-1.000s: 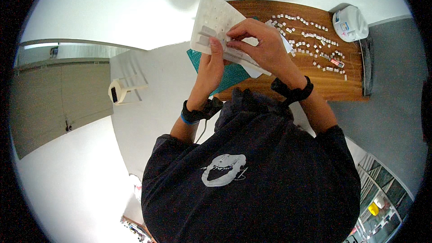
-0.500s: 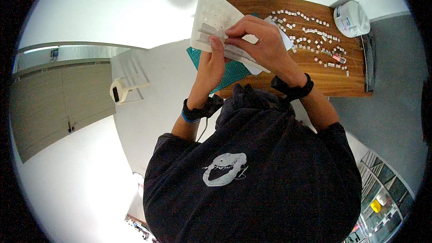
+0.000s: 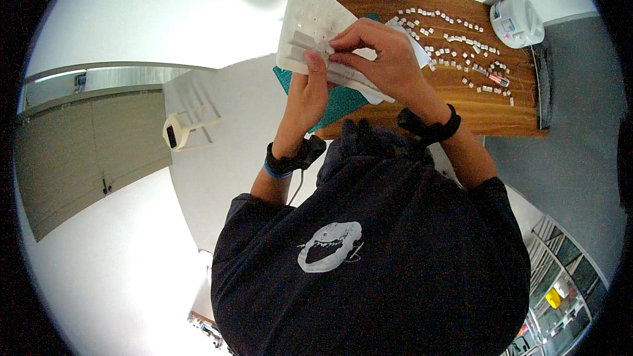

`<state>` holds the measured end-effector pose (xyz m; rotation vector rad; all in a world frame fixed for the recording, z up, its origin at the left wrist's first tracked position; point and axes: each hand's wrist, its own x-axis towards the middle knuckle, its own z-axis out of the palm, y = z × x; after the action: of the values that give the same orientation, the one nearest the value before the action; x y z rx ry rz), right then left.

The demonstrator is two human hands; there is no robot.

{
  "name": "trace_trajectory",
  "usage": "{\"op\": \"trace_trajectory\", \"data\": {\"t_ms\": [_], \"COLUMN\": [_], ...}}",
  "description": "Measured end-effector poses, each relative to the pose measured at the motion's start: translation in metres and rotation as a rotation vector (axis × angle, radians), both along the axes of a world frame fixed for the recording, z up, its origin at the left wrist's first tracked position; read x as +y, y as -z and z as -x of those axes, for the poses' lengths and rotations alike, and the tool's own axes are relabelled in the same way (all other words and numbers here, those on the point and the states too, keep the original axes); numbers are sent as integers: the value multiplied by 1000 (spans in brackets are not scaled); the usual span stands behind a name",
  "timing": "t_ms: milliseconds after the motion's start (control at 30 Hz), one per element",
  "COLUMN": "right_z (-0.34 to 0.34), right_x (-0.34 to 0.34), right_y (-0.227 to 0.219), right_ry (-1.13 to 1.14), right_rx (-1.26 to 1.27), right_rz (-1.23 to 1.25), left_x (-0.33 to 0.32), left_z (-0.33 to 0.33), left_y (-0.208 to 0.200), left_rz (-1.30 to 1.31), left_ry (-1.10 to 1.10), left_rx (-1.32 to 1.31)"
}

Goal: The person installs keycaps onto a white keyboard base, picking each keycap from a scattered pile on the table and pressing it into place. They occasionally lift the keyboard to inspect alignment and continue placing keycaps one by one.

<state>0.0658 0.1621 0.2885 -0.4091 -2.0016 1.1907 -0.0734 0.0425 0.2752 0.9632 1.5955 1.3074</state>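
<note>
The white panel, tilted and dotted with rows of small holes, is held up over the left end of the counter, its upper corner reaching beyond the counter's left edge. Of the two hands, the left hand grips the panel's near edge, thumb pressed on its face. The right hand has thumb and forefinger brought close together at the panel's face; whether anything small is pinched between them, I cannot tell. Under the panel, a green mat lies at the counter's left end, and a white sheet shows on the counter behind the right hand. Small white pieces, mostly square, are strewn in uneven rows across the counter's right half, with a red-and-white tool among them near the counter's right edge. A white rounded container stands at the counter's far right corner. Well left of the counter is a cream stool on the floor
</note>
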Motion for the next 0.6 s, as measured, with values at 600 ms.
{"op": "trace_trajectory", "data": {"t_ms": [600], "right_z": [-2], "right_x": [0], "right_y": [-1], "right_ry": [46], "right_rx": [65], "right_rz": [-145], "left_x": [-3], "left_z": [1], "left_y": [-2], "left_rz": [30], "left_ry": [7], "left_rx": [14]}}
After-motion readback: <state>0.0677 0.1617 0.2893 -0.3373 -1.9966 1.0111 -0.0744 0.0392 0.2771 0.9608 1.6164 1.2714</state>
